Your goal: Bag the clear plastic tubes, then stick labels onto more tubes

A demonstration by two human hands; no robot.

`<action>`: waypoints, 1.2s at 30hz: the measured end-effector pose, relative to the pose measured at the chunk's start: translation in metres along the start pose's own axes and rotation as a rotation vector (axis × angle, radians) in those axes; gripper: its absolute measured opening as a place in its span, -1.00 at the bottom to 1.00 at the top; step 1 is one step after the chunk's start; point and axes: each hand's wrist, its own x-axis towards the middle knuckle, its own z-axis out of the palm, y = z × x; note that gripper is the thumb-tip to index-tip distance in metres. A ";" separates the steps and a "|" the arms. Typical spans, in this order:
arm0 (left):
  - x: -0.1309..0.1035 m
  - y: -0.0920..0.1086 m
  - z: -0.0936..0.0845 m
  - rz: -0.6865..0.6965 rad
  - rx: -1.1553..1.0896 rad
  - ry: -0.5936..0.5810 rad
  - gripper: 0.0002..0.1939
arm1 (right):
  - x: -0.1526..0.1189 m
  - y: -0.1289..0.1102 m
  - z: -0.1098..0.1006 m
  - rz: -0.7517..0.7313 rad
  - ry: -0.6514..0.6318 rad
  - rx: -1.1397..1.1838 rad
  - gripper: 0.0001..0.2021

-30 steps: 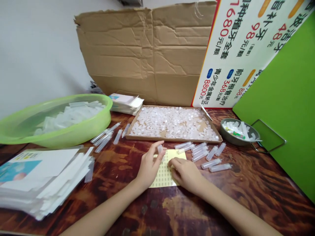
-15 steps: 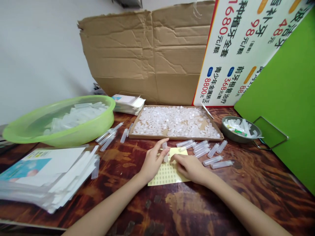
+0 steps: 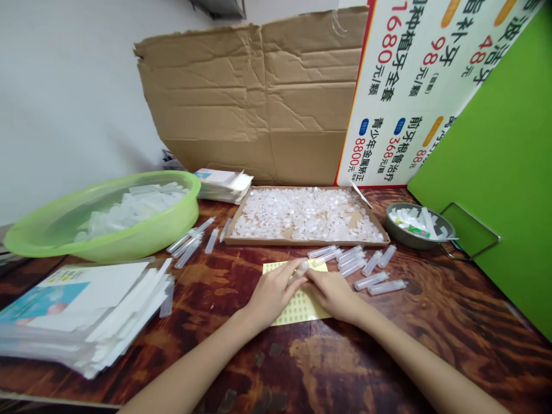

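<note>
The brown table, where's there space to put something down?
On the table, between the right arm, the loose tubes and the green wall. Also between the left arm and the big paper stack. It's crowded between the basin and tray.

Both hands together over a yellow sticker sheet, little clear tube in the left one

So the left hand (image 3: 271,292) has a small tube (image 3: 301,269) in its fingers, and the right hand (image 3: 334,294) is right up against it, both above the sticker sheet (image 3: 302,307). Loose tubes (image 3: 370,280) lie just past the right hand, and behind them there's a shallow cardboard tray (image 3: 306,242) full of small clear plastic bits. Big green basin (image 3: 129,237) of tubes off to the left, stack of printed cards (image 3: 81,299) in front of it, and a grey bowl (image 3: 414,237) with white strips over on the right.
</note>
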 end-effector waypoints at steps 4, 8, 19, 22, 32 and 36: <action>0.001 0.000 -0.001 -0.023 0.013 0.020 -0.67 | -0.002 0.001 -0.009 0.025 0.181 0.500 -0.83; 0.001 0.000 0.000 0.010 -0.011 -0.004 -0.69 | -0.008 -0.012 -0.021 0.052 0.242 0.778 -0.80; -0.001 0.000 0.001 0.145 0.021 0.045 -0.67 | -0.010 -0.015 -0.019 -0.001 0.299 0.672 -0.83; 0.000 0.000 0.002 0.153 0.019 0.049 -0.67 | -0.012 -0.015 -0.021 -0.053 0.321 0.527 -0.84; -0.003 0.000 0.004 0.182 0.062 0.077 -0.67 | -0.018 -0.025 -0.030 -0.068 0.351 0.255 -0.87; -0.004 0.001 0.004 0.206 0.081 0.076 -0.67 | -0.017 -0.024 -0.028 0.003 0.397 0.410 -0.88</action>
